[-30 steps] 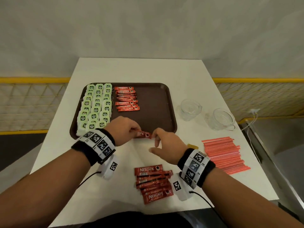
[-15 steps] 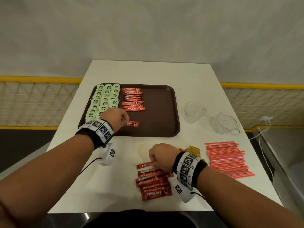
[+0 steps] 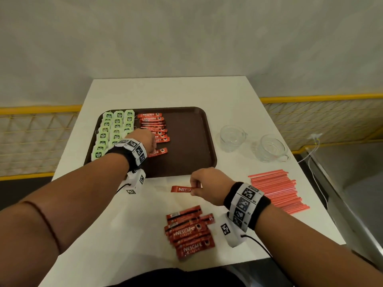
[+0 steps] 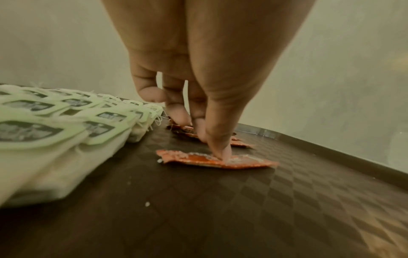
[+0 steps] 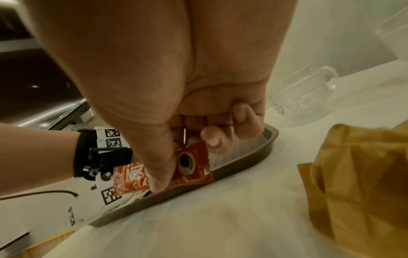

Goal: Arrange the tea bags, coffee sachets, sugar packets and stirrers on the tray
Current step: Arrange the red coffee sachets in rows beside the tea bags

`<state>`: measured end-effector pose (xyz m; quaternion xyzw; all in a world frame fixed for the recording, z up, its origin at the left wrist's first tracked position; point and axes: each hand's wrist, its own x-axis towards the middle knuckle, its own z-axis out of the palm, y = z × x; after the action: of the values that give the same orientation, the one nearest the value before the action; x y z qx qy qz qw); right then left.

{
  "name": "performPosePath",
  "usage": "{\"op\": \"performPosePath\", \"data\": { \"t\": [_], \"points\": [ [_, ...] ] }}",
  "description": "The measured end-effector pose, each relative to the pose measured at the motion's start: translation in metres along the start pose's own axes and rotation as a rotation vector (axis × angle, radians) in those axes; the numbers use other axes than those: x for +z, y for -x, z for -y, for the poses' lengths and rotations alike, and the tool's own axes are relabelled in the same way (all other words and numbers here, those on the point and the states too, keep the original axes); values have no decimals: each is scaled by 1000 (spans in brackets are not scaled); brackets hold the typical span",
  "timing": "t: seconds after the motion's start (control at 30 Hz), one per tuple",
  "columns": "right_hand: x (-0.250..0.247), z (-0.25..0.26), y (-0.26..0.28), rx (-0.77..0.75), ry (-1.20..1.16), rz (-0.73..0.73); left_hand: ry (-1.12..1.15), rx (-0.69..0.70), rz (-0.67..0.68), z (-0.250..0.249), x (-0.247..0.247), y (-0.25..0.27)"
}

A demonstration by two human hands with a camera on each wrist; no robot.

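Note:
A brown tray (image 3: 186, 162) holds rows of green tea bags (image 3: 116, 129) on its left and a column of red coffee sachets (image 3: 152, 123) beside them. My left hand (image 3: 149, 141) is over the tray, one fingertip (image 4: 220, 153) pressing a single sachet (image 3: 158, 152) flat just below that column. My right hand (image 3: 196, 185) is in front of the tray's near edge, thumb and fingers pinching another red sachet (image 3: 181, 189), seen close up as the sachet (image 5: 192, 167) in the right wrist view. A loose pile of sachets (image 3: 189, 230) lies near the table's front edge.
Red stirrers (image 3: 277, 189) lie in a heap on the right of the white table (image 3: 165, 92). Two glass cups (image 3: 231, 137) (image 3: 270, 148) stand right of the tray. A crumpled yellow-brown bag (image 5: 353, 174) lies beside my right hand.
My left hand carried a sachet from the tray's near edge onto the tray and set it below the column. My right hand dropped to the pile, took a sachet and lifted it toward the tray.

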<state>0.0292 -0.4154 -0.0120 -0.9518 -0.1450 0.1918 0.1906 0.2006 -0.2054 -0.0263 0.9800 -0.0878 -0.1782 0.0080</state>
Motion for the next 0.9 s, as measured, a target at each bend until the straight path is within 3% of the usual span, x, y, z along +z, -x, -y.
{"op": "performPosePath", "data": {
  "t": [0.1,0.33,0.5,0.77,0.9],
  "points": [
    [-3,-1,-1,18,-28,-17,-31,1,52,-6,-6,-6],
    [-3,-1,-1,46,-75,-7,-36,-2,-63,-6,-10,-20],
    [-4,-3,-6,44,-86,-24,-23,-6,-69,-4,-15,-22],
    [-7,-2,-20,23,-85,2,13,212,-201,-11,-1,-20],
    [-7,-2,-23,0,-79,4,-47,206,-152,-17,5,-22]
  ]
}}
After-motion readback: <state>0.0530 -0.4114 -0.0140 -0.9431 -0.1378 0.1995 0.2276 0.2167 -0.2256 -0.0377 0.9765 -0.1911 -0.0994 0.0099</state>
